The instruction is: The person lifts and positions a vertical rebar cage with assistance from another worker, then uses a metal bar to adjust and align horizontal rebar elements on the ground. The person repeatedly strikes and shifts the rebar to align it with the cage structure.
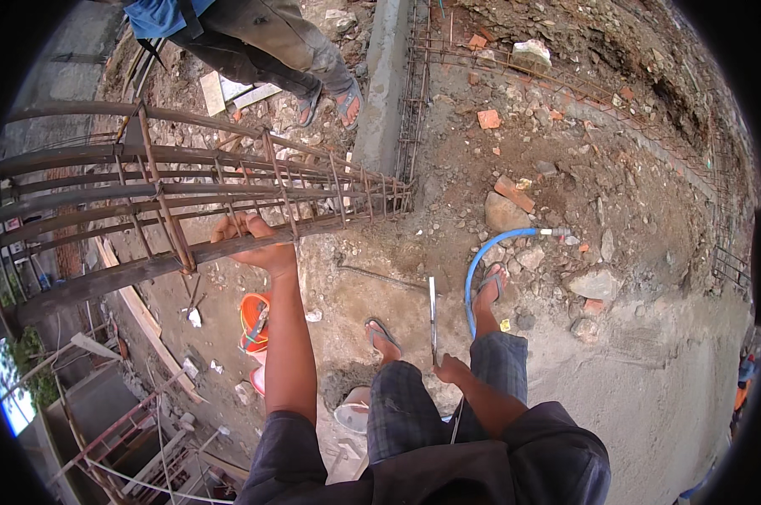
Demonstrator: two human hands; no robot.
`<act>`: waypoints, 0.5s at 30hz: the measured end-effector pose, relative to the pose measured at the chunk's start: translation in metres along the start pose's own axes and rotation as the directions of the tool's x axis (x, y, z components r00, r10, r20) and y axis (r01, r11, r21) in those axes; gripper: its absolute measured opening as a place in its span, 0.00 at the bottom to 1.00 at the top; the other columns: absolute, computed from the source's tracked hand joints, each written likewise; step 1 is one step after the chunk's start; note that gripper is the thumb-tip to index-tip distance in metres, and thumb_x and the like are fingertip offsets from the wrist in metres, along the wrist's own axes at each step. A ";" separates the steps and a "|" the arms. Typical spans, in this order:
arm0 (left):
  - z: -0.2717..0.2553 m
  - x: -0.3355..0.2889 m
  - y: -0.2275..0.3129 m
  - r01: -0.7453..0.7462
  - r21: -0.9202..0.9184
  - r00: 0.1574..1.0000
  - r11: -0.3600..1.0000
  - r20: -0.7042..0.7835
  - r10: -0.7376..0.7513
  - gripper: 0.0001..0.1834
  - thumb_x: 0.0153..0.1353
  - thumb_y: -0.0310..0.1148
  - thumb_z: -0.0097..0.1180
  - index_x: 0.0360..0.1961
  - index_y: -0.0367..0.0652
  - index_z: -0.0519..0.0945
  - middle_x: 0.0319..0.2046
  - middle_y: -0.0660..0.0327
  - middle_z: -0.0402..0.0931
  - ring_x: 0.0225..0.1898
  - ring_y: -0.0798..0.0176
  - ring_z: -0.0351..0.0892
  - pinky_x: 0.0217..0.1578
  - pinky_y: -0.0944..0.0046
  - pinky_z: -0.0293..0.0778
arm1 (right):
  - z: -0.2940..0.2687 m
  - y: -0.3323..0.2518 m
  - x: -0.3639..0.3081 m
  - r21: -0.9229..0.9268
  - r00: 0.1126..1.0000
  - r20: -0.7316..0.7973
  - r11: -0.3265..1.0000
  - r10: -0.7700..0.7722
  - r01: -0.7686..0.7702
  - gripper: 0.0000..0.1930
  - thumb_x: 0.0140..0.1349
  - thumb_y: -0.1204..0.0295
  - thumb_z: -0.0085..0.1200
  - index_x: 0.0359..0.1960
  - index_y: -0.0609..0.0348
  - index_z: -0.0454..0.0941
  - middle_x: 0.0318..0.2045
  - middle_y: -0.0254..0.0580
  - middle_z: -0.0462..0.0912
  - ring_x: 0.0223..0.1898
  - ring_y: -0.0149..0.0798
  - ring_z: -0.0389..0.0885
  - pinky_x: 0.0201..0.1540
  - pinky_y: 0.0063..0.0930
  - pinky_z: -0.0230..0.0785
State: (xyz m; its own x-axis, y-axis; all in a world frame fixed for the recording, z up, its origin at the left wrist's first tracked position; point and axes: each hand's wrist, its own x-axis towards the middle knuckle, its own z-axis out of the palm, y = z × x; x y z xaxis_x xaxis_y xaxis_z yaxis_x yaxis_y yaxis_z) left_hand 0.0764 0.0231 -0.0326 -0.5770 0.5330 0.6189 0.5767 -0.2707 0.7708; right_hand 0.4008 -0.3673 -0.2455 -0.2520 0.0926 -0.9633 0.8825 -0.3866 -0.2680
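A tall cage of rusty reinforcing bars [157, 185] rises at the left, its bars tied with square stirrups. My left hand [258, 242] reaches up to it, fingers curled round one thick vertical bar [136, 271]. Lower down, in front of my right thigh, my right hand [454, 370] is closed on a slim metal rod [433, 313]. The rod's pale, shiny end points away from me. What sits inside the right fist is hidden.
A blue hose [475, 268] curves beside my right foot. Orange bucket [254, 321] and whitish bucket [353, 410] stand at left. Stones [593, 284] and brick pieces [488, 119] litter the dirt. Beyond a concrete beam [383, 93], more rebar [412, 101] lies. Another person [267, 42] stands far left.
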 end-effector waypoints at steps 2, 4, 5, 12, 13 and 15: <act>0.024 -0.003 0.007 0.025 -0.025 0.999 0.999 0.028 -0.024 0.28 0.65 0.27 0.57 0.62 0.34 0.60 0.47 0.52 0.68 0.45 0.60 0.71 0.50 0.60 0.71 | -0.051 -0.034 0.015 0.157 0.958 -0.212 0.961 -0.190 0.226 0.35 0.67 0.45 0.55 0.57 0.70 0.77 0.50 0.66 0.82 0.56 0.61 0.81 0.60 0.48 0.71; 0.026 0.003 0.027 0.051 0.015 0.996 0.999 0.068 -0.052 0.33 0.66 0.30 0.60 0.65 0.31 0.57 0.51 0.50 0.67 0.48 0.57 0.72 0.52 0.58 0.71 | -0.147 -0.116 -0.037 0.149 0.818 -0.508 0.908 -0.269 0.391 0.32 0.67 0.45 0.55 0.53 0.68 0.78 0.42 0.62 0.85 0.47 0.61 0.84 0.49 0.51 0.75; 0.023 0.001 0.035 0.096 0.009 0.990 0.995 0.100 -0.097 0.37 0.67 0.32 0.62 0.68 0.29 0.54 0.53 0.48 0.66 0.50 0.55 0.72 0.55 0.57 0.71 | -0.193 -0.162 -0.092 0.128 0.649 -0.695 0.836 -0.309 0.534 0.32 0.68 0.46 0.57 0.54 0.68 0.77 0.36 0.58 0.85 0.39 0.56 0.86 0.44 0.48 0.76; -0.016 0.023 0.065 0.195 0.459 0.732 0.867 0.519 -0.440 0.57 0.62 0.56 0.67 0.72 0.21 0.52 0.64 0.32 0.65 0.68 0.33 0.64 0.68 0.46 0.63 | -0.276 -0.387 -0.490 -0.581 -0.508 -0.791 0.159 -0.340 0.798 0.47 0.64 0.40 0.62 0.73 0.63 0.62 0.58 0.56 0.75 0.60 0.48 0.76 0.64 0.41 0.68; -0.021 0.027 0.062 0.103 0.450 0.765 0.887 0.534 -0.360 0.55 0.63 0.55 0.66 0.72 0.22 0.53 0.65 0.33 0.65 0.69 0.34 0.63 0.69 0.46 0.62 | -0.273 -0.413 -0.525 -0.661 -0.585 -0.735 0.171 -0.342 0.730 0.49 0.63 0.39 0.62 0.74 0.63 0.59 0.61 0.58 0.72 0.63 0.50 0.74 0.66 0.42 0.66; -0.045 0.041 0.060 -0.025 0.483 0.776 0.875 0.561 -0.288 0.53 0.63 0.53 0.66 0.74 0.25 0.53 0.65 0.36 0.65 0.71 0.34 0.60 0.71 0.46 0.60 | -0.271 -0.461 -0.561 -0.693 -0.608 -0.709 0.190 -0.357 0.696 0.52 0.63 0.38 0.61 0.76 0.64 0.53 0.66 0.62 0.66 0.67 0.54 0.70 0.68 0.45 0.62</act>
State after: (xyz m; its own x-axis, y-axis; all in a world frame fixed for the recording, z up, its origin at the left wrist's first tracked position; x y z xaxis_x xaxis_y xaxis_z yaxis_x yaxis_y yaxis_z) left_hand 0.0611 -0.0074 0.0453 -0.2889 0.9415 0.1738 0.7988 0.1370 0.5858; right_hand 0.2427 0.0074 0.4146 0.1196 0.7322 0.6705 0.2673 0.6267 -0.7320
